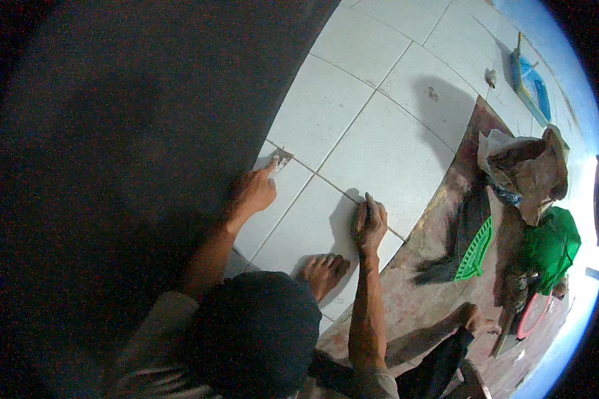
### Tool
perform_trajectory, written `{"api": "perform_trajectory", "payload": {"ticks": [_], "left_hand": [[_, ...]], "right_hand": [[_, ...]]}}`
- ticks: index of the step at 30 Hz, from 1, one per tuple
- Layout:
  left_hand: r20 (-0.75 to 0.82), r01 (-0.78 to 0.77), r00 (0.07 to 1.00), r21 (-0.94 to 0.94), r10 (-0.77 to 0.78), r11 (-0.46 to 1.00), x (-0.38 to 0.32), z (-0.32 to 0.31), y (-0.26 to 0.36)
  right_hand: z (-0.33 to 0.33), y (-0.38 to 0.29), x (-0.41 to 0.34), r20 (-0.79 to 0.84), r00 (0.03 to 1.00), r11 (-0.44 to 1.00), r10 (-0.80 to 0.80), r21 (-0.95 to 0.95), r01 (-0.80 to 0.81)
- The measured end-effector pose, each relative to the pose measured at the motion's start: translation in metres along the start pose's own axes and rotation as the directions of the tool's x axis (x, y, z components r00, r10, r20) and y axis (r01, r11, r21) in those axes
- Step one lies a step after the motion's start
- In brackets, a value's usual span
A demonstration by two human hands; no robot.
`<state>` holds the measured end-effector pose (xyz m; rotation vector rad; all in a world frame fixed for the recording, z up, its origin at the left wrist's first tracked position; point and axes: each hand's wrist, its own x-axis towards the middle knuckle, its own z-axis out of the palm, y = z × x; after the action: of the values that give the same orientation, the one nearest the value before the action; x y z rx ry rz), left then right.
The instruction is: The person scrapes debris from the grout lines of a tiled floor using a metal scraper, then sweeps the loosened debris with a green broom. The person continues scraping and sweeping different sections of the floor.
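My left hand grips a small flat scraper blade, its index finger pressed along the blade. The blade's edge lies at a joint between white floor tiles, close to the dark area at the left. My right hand rests with curled fingers on the same joint line, farther right. Whether anything small is inside those fingers is hidden. Below and between the hands, a bare foot stands on a tile. A dark cap covers part of the lower view.
Right of the tiles runs a rough reddish floor strip. A slotted green plastic piece, an open brown paper sack, a green bag and a pink-red rim lie there. Farther off are a blue tray-like object and a small pale lump.
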<state>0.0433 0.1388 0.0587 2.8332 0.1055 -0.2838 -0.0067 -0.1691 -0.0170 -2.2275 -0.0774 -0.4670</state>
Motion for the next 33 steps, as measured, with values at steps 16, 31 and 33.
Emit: {"api": "perform_trajectory", "payload": {"ticks": [16, 31, 33], "left_hand": [[0.144, 0.190, 0.972, -0.029, -0.184, 0.981, 0.049, -0.019, 0.013], [-0.026, 0.070, 0.997, 0.039, -0.069, 0.997, 0.151, 0.008, 0.025], [-0.011, 0.026, 1.000, 0.114, -0.025, 0.993, 0.108, 0.014, 0.043]], "right_hand": [[0.002, -0.005, -0.001, 0.035, 0.999, 0.999, 0.033, 0.032, -0.034], [0.010, 0.000, -0.007, 0.022, 0.999, 0.999, 0.026, 0.035, -0.027], [0.004, 0.008, -0.004, 0.013, 0.998, 0.996, 0.067, 0.058, -0.068]]}}
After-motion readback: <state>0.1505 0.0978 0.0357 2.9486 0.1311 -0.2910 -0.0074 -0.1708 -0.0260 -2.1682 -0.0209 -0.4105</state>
